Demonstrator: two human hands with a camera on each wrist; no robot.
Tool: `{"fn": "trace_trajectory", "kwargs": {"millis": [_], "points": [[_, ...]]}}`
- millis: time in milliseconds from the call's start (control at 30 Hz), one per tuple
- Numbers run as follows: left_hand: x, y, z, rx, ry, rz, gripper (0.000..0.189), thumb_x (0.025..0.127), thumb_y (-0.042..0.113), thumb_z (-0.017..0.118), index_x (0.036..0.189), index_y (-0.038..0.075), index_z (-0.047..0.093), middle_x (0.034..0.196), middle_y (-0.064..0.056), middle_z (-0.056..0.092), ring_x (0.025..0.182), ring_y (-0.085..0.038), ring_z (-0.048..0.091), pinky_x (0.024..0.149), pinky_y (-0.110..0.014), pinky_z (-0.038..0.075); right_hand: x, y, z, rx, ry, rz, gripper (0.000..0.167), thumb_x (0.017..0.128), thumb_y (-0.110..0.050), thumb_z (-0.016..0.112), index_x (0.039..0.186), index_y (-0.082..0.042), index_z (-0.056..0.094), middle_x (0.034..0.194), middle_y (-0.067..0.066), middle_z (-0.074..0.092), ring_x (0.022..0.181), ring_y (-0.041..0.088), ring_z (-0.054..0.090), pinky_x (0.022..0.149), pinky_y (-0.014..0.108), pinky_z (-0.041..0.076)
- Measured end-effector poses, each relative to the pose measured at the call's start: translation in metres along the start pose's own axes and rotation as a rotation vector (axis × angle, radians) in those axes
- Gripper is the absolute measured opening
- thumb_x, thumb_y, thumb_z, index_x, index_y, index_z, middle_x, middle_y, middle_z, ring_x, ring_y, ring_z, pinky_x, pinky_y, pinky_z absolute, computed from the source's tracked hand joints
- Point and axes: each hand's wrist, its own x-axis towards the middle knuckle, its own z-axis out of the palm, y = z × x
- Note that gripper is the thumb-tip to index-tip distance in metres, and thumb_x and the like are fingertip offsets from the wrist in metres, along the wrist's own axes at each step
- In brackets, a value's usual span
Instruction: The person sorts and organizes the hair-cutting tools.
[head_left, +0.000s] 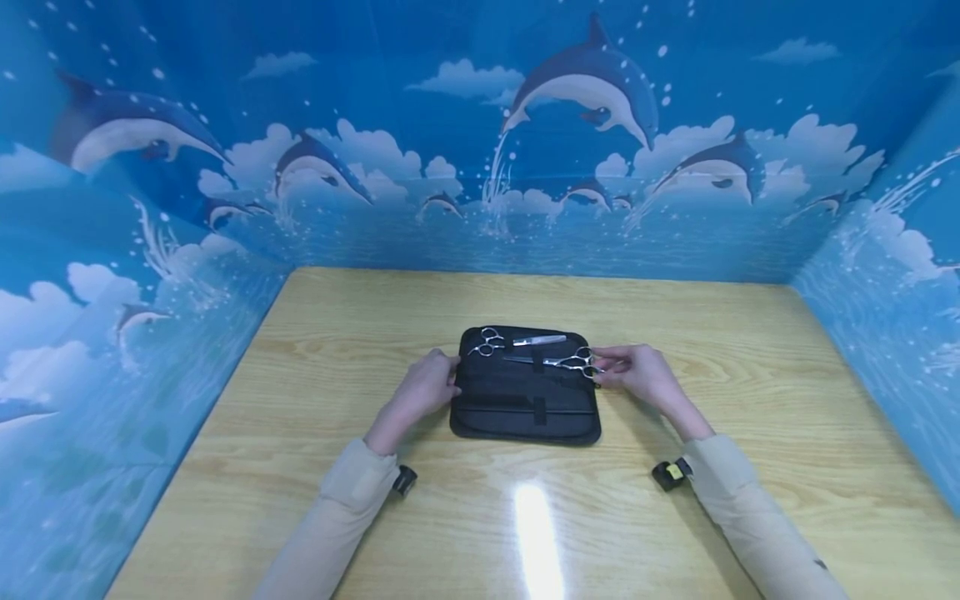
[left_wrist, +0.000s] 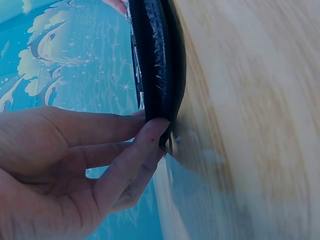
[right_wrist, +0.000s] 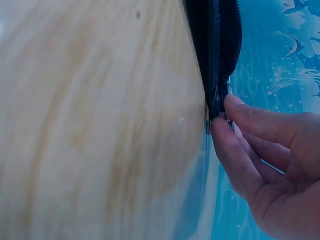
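Note:
An unfolded black scissors case [head_left: 487, 381] lies on the table in the head view. In its upper half are two silver scissors laid in opposite directions. One pair of scissors [head_left: 489, 342] has its finger rings at the left; the other scissors [head_left: 576, 362] has its rings by the right edge. My left hand [head_left: 429, 383] pinches the case's left edge, thumb and fingers on either side of it in the left wrist view. At the opposite edge, my right hand [head_left: 637, 375] pinches the case's right side, fingertips close beside the scissors' rings.
The case rests on a wood-grain table [head_left: 360, 325]. Blue dolphin-printed walls [head_left: 465, 233] close in the back and both sides. A bright light reflection [head_left: 538, 542] shows on the tabletop in front of the case.

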Motion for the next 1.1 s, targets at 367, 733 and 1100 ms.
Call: {"fn": "trace_trajectory", "kwargs": {"millis": [367,733,1100], "points": [[0.0015,-0.0001,-0.0009,0.006,0.0,0.008,0.056,0.087,0.007,0.077,0.138,-0.006,0.057,0.097,-0.011,0.058,0.088,-0.024,0.057,0.081,-0.04,0.053,0.0033,-0.0032,0.0023,-0.005,-0.001,-0.001,0.049,0.087,-0.012,0.08,0.131,-0.001,0.065,0.106,0.013,0.076,0.093,0.027,0.074,0.093,0.049,0.053],[0.0008,-0.0007,0.0007,0.004,0.002,0.005,0.057,0.086,0.007,0.078,0.138,-0.006,0.058,0.101,-0.011,0.06,0.092,-0.025,0.058,0.085,-0.041,0.053,0.0041,-0.006,0.0029,-0.017,-0.013,0.015,0.05,0.086,-0.016,0.082,0.131,-0.002,0.066,0.101,0.01,0.076,0.086,0.02,0.073,0.084,0.041,0.056],[-0.0002,-0.0004,0.0004,-0.008,0.0,0.001,0.057,0.086,0.006,0.078,0.138,-0.006,0.058,0.098,-0.01,0.058,0.09,-0.024,0.058,0.081,-0.04,0.053,0.0075,-0.0076,0.0067,-0.035,0.008,-0.022,0.047,0.085,-0.013,0.083,0.127,-0.001,0.068,0.095,0.009,0.076,0.081,0.018,0.072,0.082,0.041,0.057]]}}
